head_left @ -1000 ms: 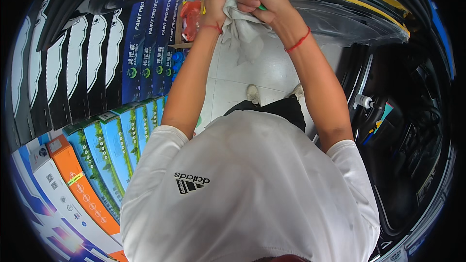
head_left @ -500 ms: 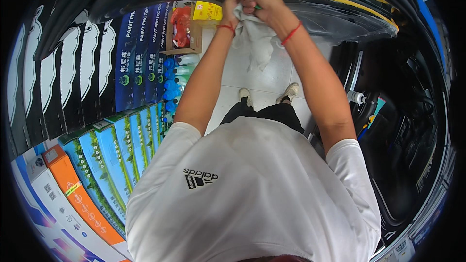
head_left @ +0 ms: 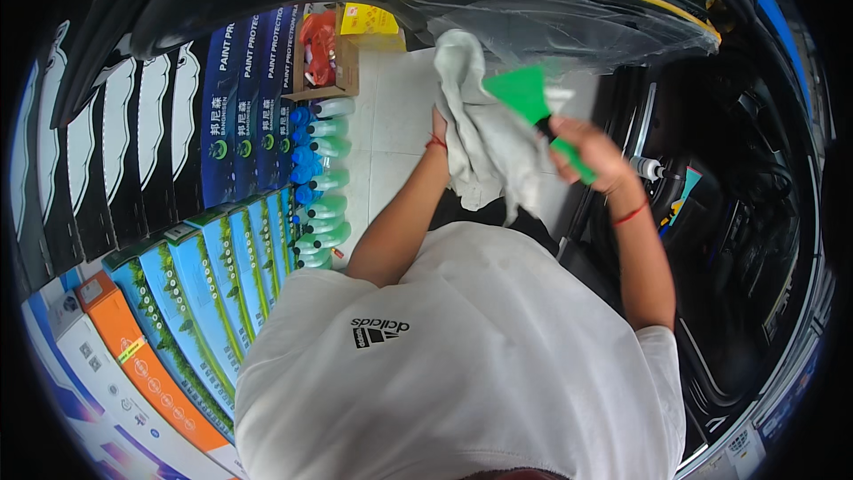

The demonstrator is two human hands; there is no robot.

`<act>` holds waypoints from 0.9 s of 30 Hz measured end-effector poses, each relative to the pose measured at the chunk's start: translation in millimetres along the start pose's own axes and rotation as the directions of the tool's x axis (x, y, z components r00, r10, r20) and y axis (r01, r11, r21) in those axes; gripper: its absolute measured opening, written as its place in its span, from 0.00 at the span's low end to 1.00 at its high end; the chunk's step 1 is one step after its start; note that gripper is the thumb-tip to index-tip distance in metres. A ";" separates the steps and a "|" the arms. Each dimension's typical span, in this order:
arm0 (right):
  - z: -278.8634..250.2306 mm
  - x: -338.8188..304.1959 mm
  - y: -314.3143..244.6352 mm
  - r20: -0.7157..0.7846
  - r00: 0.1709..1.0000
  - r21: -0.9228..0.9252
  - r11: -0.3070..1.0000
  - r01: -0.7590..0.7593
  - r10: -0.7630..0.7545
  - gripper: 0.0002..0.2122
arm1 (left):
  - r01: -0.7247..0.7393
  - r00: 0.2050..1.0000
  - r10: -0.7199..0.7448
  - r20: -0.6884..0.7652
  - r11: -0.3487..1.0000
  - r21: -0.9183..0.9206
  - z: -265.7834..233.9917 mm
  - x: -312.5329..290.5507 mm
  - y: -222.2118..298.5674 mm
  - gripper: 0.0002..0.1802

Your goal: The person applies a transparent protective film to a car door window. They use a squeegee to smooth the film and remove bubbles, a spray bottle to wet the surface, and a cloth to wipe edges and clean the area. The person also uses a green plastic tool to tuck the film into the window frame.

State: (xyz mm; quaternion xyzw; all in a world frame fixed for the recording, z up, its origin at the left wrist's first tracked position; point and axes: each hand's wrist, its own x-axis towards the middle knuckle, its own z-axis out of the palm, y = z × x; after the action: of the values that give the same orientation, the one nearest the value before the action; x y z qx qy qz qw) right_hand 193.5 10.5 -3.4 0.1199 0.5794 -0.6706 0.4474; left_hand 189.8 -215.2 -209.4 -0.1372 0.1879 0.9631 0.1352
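Two bare forearms (head_left: 404, 213) are extending from your white short-sleeved shirt (head_left: 462, 347), each carrying a thin red string bracelet (head_left: 631, 213) at the wrist. Your left arm is slanting up and inward to the middle of the view; your right is standing steeper, its hand leaning inward. Your right hand (head_left: 593, 153), slightly blurred, is clamping the handle of a flat-bladed green plastic scraper (head_left: 522, 93). That handle is running slantwise through your fist: its green butt is poking out below your fingers, a black neck is showing just above them, and the flaring blade is pointing up and to the left, beyond the grip. Your left hand (head_left: 439, 123) is lying mostly hidden behind a crumpled white cloth (head_left: 480, 129), so I cannot tell how its fingers are closing. The cloth is rising in one fold above that hand and hanging in ragged corners toward your waist. The blade is overlapping the cloth's right part in view; whether they are touching, I cannot tell. Farther off, pale floor tiles (head_left: 391, 89) are showing, with blue-topped bottles of green liquid (head_left: 327, 180) standing at the left. Beyond them, an open brown cardboard box (head_left: 348, 67) is holding a red plastic bag (head_left: 318, 46).
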 end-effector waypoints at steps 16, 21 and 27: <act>-100.0 -65.7 152.0 -0.039 0.980 0.467 0.870 -0.155 0.196 0.22 | 0.511 0.853 -0.428 -0.299 0.803 0.308 65.4 38.3 -111.2 0.32; -112.8 -42.4 159.1 0.176 0.975 0.756 0.615 -0.222 0.136 0.25 | 0.413 0.909 -0.382 -0.165 0.776 0.478 24.2 51.2 -210.9 0.34; -108.5 -86.5 154.1 0.329 0.944 0.478 0.859 -0.183 0.018 0.26 | 0.382 0.922 -0.140 -0.360 0.190 0.904 80.6 132.9 -230.8 0.33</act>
State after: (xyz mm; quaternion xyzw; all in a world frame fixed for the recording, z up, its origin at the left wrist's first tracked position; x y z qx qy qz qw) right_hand 318.0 157.4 -80.4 0.1547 0.2996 -0.7838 0.5214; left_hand 121.5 50.7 -254.3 -0.1491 0.7242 0.5850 0.3332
